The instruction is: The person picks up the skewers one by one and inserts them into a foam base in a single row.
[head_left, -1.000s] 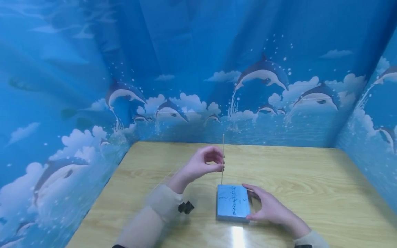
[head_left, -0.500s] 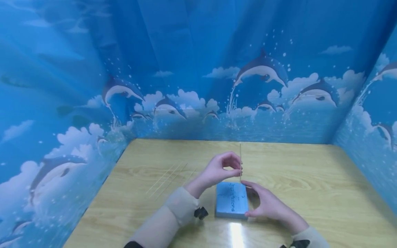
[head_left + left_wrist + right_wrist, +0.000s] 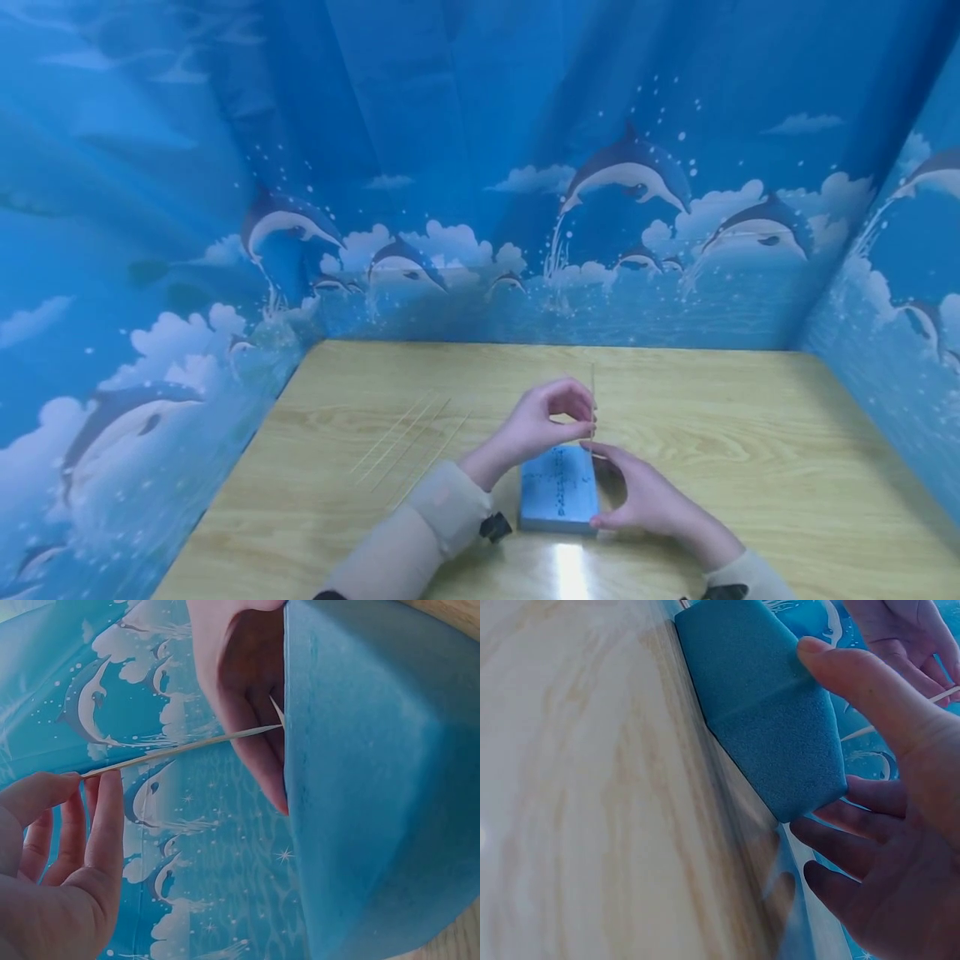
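The left hand (image 3: 538, 421) was pinching a thin stick (image 3: 172, 751) between its thumb and fingers, and the stick looked upright in the head view. The right hand (image 3: 647, 500) was gripping a blue block (image 3: 558, 492), with its thumb at the near right corner and a finger at the far right corner. The block was on the table (image 3: 750, 433), close to the middle, with dark marks on its top.

A second before, the stick was by the far left corner of the block. Then the left hand took it to the right, and now it was at the far right corner, just beside the right hand's finger. The stick looked a little lower too. The block had stayed in about the same spot. So the work seemed to have gone over to the block's right side, and the right hand seemed to be keeping the block still for it.

In the left wrist view, the stick's tip met the edge of the block. I could not tell if it had gone in, only touched it, or gone behind it.

Four more sticks (image 3: 397, 439) lay on a slant on the left side of the table, well apart from the block. They showed better than a second before, when the left sleeve (image 3: 442, 512) hid most of them
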